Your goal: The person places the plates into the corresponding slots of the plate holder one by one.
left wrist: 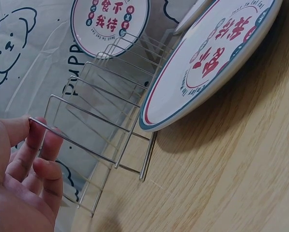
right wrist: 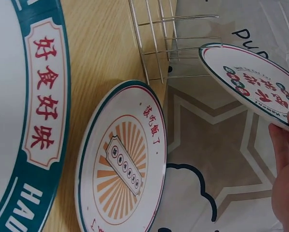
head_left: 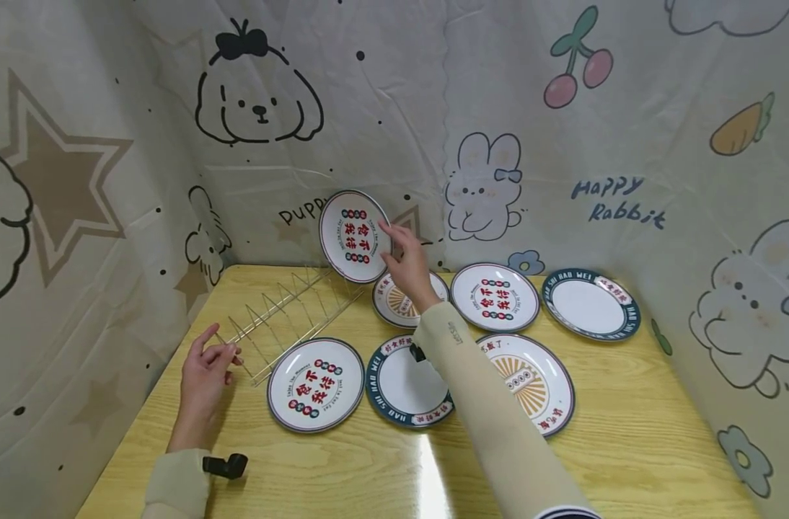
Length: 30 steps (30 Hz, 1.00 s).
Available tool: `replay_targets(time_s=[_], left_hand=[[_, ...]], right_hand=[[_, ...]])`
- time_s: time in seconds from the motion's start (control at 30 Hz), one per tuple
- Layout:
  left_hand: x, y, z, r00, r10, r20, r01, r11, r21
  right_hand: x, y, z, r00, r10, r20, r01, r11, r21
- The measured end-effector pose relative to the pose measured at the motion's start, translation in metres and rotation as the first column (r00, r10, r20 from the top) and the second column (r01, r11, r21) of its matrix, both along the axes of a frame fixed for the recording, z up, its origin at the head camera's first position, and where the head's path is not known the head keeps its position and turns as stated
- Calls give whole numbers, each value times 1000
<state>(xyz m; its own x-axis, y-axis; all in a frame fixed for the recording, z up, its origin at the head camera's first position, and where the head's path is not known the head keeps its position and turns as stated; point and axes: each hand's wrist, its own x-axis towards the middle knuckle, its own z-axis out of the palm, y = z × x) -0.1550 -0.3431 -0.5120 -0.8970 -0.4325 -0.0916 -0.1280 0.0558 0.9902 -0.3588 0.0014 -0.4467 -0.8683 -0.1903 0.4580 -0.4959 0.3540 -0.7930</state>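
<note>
My right hand (head_left: pixel 407 265) pinches the right rim of a white plate with red lettering (head_left: pixel 354 238), held up on its edge over the far end of a wire plate rack (head_left: pixel 284 317). In the right wrist view the plate's lower rim (right wrist: pixel 213 48) overlaps the rack's end wires. My left hand (head_left: pixel 205 371) is at the rack's near end, where thumb and fingers pinch the end wire, as the left wrist view shows at the fingertips (left wrist: pixel 37 126). Another red-lettered plate (head_left: pixel 316 386) lies flat beside the rack's near end.
More plates lie on the wooden table (head_left: pixel 342 476): a blue-rimmed one (head_left: pixel 410 382), an orange-rayed one (head_left: pixel 531 382) partly under my right sleeve, a smaller rayed one (head_left: pixel 401 299), a red-lettered one (head_left: pixel 495 297) and another blue-rimmed one (head_left: pixel 591 305). A printed curtain (head_left: pixel 394 94) encloses the table.
</note>
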Motion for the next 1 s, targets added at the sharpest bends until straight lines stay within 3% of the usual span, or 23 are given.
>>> replay_targets(time_s=[0.67,1.0], left_hand=[[-2,0,-2,1000,8,-23,-8,1000,-13],[-1,1,-3,1000,14,-22,-14,1000,5]], right_hand=[[4,-8,-13,999,40,25,-40,999,-18],[5,-18,-23,994,14,-109,-11,999,35]])
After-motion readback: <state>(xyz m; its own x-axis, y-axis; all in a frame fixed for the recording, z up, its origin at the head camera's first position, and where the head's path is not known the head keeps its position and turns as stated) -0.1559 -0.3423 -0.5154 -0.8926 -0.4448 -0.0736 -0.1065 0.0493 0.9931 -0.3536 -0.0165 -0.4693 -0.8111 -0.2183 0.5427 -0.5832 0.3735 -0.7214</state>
